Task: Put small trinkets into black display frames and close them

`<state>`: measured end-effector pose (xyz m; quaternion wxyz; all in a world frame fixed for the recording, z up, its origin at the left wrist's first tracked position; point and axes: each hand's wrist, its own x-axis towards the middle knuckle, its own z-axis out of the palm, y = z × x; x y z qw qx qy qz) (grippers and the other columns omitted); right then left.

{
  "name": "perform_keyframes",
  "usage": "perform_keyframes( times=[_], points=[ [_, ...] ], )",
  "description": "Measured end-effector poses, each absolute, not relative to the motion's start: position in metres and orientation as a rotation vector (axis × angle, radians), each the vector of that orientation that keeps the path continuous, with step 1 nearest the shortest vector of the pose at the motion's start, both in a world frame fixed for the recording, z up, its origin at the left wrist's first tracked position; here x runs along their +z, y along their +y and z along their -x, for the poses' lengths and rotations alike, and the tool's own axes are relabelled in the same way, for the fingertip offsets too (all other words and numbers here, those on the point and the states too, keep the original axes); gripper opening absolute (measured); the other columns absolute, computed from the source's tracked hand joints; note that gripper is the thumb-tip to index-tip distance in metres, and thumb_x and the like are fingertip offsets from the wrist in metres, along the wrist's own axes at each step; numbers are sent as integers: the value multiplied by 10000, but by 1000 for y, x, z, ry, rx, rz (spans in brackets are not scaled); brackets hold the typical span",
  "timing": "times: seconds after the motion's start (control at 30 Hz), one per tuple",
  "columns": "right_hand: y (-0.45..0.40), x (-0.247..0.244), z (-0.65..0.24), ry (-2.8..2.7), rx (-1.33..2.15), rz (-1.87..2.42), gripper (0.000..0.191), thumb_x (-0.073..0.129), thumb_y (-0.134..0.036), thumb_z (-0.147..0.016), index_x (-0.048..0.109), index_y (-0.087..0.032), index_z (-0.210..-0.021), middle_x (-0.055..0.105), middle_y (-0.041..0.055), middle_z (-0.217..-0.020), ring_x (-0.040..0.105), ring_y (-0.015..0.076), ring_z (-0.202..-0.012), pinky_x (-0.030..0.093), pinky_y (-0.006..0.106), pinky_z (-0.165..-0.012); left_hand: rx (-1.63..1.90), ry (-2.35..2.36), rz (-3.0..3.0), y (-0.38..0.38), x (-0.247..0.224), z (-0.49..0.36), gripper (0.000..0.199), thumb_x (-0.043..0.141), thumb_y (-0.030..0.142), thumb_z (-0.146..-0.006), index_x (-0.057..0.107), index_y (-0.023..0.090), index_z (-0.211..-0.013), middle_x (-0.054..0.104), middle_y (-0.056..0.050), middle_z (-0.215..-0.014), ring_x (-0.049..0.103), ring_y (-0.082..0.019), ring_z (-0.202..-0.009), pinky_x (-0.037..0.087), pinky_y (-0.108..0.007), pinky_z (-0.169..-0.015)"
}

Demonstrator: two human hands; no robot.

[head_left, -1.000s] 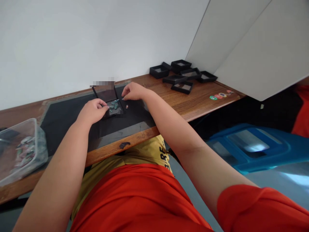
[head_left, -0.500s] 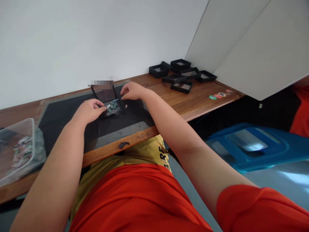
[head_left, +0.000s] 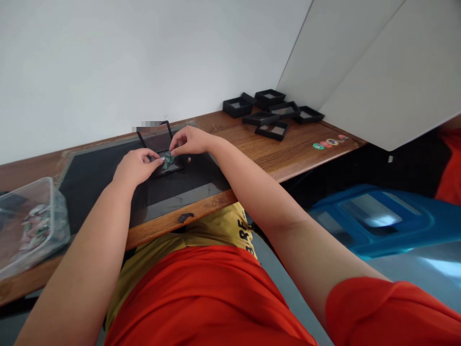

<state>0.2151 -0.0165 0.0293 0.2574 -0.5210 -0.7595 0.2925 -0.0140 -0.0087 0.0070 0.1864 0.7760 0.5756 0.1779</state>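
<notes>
A small black box stands on the dark mat with its framed, see-through lid raised at the back. Inside it lies a shiny green-and-clear item, too small to name exactly. At its left edge, my left hand has thumb and forefinger closed in a pinch. My right hand reaches over the box's right side, its thumb and finger pinched at the item's upper right edge. A tiny pale pinkish piece rests on the mat just right of the box.
A clear plastic tub of small shiny pieces stands at the left. Several black frame-like boxes lie at the back right. Round coloured stickers sit near the right edge. A blue plastic chair and another person's red clothing are beyond.
My right hand has moved left and down from beside the box to the green-and-clear item, its fingertips closing there. My left hand has shifted slightly right.
</notes>
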Motion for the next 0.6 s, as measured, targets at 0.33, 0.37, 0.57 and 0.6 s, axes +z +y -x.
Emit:
perform_keyframes(
  times=[0.33,0.37,0.57,0.6],
  points=[
    [-21,24,-204,-2145,850,1391,126,866,-133,-834,822,-102,-948,598,-74,-548,534,79,-451,421,224,-504,499,1813,-2137,-15,8,5,240,723,486,-901,781,272,-993,778,-31,-933,686,-261,-854,411,-360,-670],
    [-21,25,-204,-2148,849,1398,132,863,-129,-836,824,-99,-959,598,-74,-549,538,82,-455,423,229,-510,498,1825,-2135,-15,8,5,234,719,487,-903,776,276,-987,784,-32,-941,694,-269,-873,413,-364,-674],
    [-25,28,-202,-2165,838,1417,169,856,-123,-833,838,-94,-999,598,-76,-553,539,85,-470,424,244,-544,499,1814,-2147,-15,8,5,232,706,494,-909,752,268,-931,783,-36,-925,696,-272,-863,414,-365,-669],
    [-25,28,-201,-2164,834,1421,158,855,-121,-833,836,-94,-987,595,-77,-554,535,84,-470,421,245,-542,495,1803,-2148,-15,8,6,241,704,499,-909,749,263,-913,777,-37,-906,691,-267,-844,410,-363,-662]
  ],
)
